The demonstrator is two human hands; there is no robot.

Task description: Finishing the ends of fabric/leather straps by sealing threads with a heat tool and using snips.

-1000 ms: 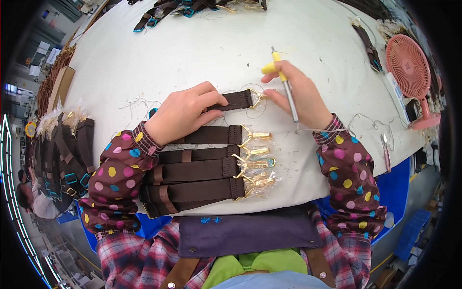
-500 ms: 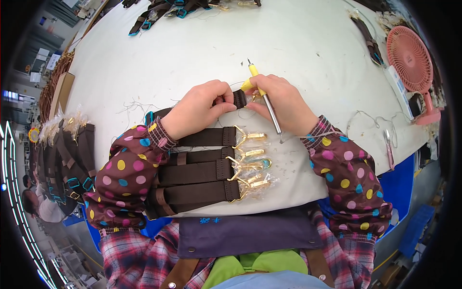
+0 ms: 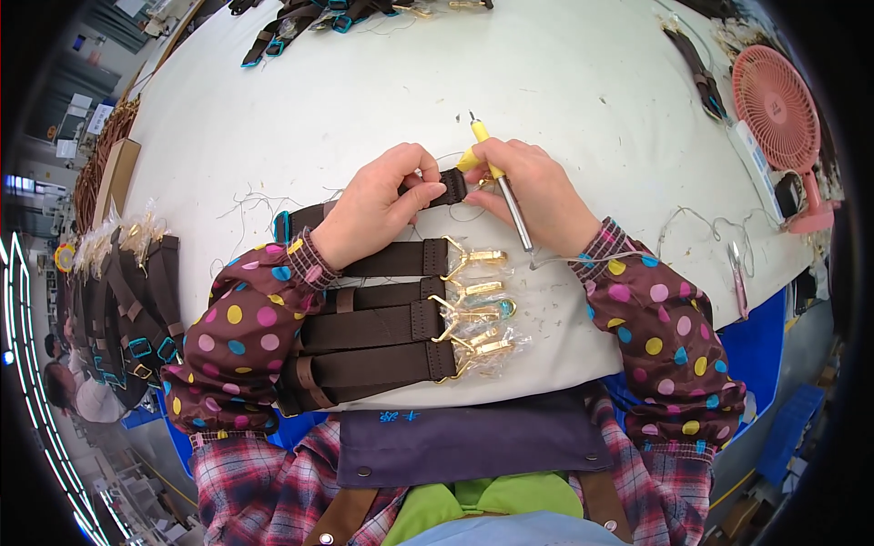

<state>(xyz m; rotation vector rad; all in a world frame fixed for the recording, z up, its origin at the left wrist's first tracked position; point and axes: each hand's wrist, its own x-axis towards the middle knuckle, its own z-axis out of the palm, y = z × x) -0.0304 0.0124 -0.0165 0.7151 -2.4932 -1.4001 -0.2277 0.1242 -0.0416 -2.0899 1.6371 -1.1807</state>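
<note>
My left hand (image 3: 382, 198) is closed on a dark brown webbing strap (image 3: 452, 187), thumb and fingers pinching it near its stitched end. A blue-edged buckle (image 3: 283, 226) shows on the strap's other side, left of my wrist. In my right hand (image 3: 537, 193) is a corded pen-shaped tool (image 3: 515, 211) with a yellow grip, a metal barrel and a dark tip pointing away from me. My right fingertips are also at the strap's end, by a gold-coloured metal fitting (image 3: 485, 181) mostly hidden by the fingers. Loose dark threads (image 3: 250, 202) lie beside the strap.
Several brown straps (image 3: 373, 328) with plastic-wrapped gold hooks (image 3: 478, 314) lie nearest me. More straps hang at the left edge (image 3: 137, 291) and lie at the far edge (image 3: 300, 27). To the right are a pink fan (image 3: 776, 107), thread snips (image 3: 736, 282) and a cord (image 3: 701, 223).
My left hand has shifted slightly right, and its thumb now lies closer to the strap's stitched end. My right hand and the pen-shaped tool have barely moved.
</note>
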